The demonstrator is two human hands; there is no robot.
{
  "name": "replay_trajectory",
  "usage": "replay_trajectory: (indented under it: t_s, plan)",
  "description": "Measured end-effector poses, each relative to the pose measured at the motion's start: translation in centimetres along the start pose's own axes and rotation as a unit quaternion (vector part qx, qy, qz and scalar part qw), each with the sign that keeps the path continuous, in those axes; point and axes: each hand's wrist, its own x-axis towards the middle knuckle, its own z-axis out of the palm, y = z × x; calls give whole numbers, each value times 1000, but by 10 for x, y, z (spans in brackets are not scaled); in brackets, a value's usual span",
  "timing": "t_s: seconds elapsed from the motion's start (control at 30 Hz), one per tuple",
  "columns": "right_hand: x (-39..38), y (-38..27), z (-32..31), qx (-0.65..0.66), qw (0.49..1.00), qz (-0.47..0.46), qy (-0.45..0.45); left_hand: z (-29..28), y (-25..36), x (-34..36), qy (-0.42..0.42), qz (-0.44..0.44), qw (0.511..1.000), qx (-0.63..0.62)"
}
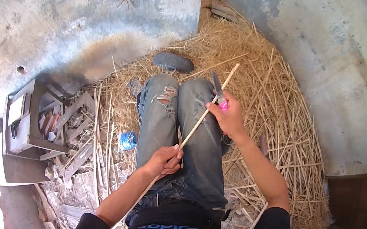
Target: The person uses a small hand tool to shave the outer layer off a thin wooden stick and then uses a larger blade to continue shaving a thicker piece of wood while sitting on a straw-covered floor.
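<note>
A long pale wooden strip (197, 125) crosses my lap diagonally, over my ripped jeans (157, 125). My left hand (166, 161) is closed around its lower part, between my thighs. My right hand (228, 114), above the right thigh, grips a knife (217, 87) with a dark blade pointing up and a pink handle; its thumb rests against the strip beside the blade. The strip's lower end runs down along my left forearm.
Straw and loose strips (281, 129) cover the floor around me. A dark rounded object (174, 61) lies beyond my knees, a blue crumpled packet (128, 140) at my left. A battered wooden box (23, 140) with debris stands by the weathered wall (81, 4); another wall (335, 52) rises right.
</note>
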Motion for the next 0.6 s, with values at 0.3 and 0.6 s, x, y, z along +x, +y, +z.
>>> replay_trajectory:
  t_s: [0.3, 0.6]
  plan:
    - [53, 17, -38, 145, 971, 118, 146, -11, 2, -88, 64, 3, 976, 208]
    - [52, 17, -57, -158, 975, -41, 151, -48, 4, -139, 174, 50, 941, 286]
